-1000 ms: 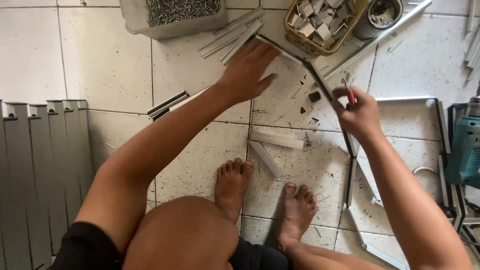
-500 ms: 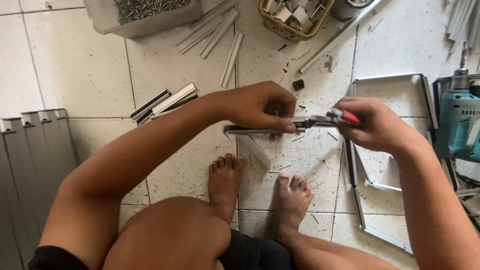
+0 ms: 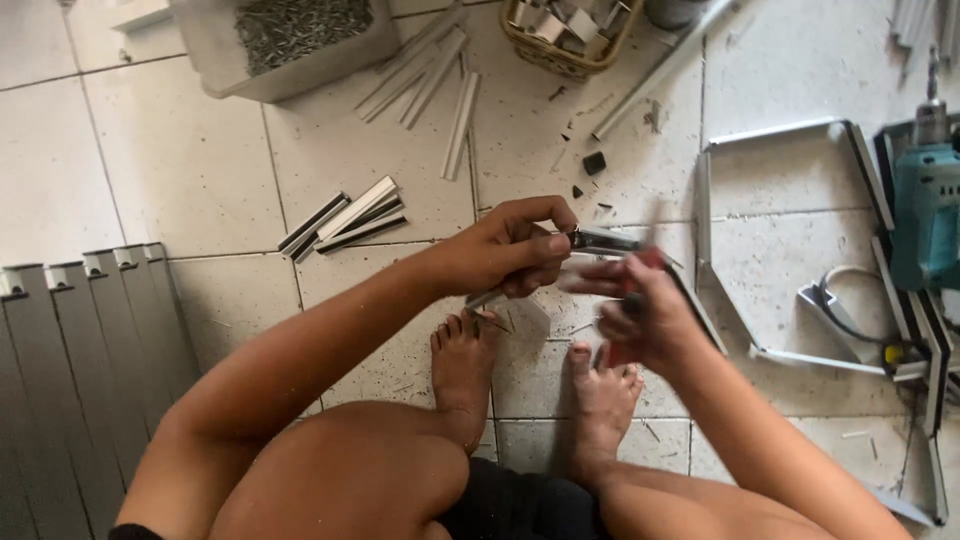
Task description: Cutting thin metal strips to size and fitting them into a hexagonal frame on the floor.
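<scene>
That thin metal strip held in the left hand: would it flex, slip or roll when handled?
The metal strip looks like a folded profile, so probably fairly stiff along its length and light. Its angular section makes rolling unlikely. The left hand pinches it near one end; smooth metal may slip. The right hand is blurred, so its hold is unclear.

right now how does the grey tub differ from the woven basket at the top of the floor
The grey tub is rectangular, smooth-walled plastic, heaped with small dark metal bits; the woven basket is tan wicker, holding pale chunky pieces. The tub sits left, the basket further right. Both stand on the tiled floor, cut off by the frame's top.
</scene>
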